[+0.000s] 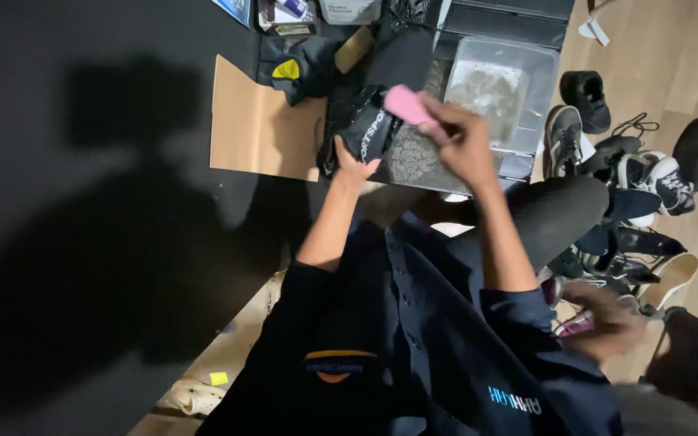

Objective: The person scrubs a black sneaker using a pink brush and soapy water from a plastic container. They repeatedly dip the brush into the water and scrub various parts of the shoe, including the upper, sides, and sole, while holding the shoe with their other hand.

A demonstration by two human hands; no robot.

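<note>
Head view: I see my left hand (355, 165) closed under a black shoe (373, 129), cupping its heel end, held up over the near edge of the dark mat (414, 157) beside a cardboard sheet (256, 121). My right hand (458, 137) pinches a pink sponge block (408, 105) against the shoe. I judge the shoe light and pliable, best gripped by the sole; the block looks soft
</note>
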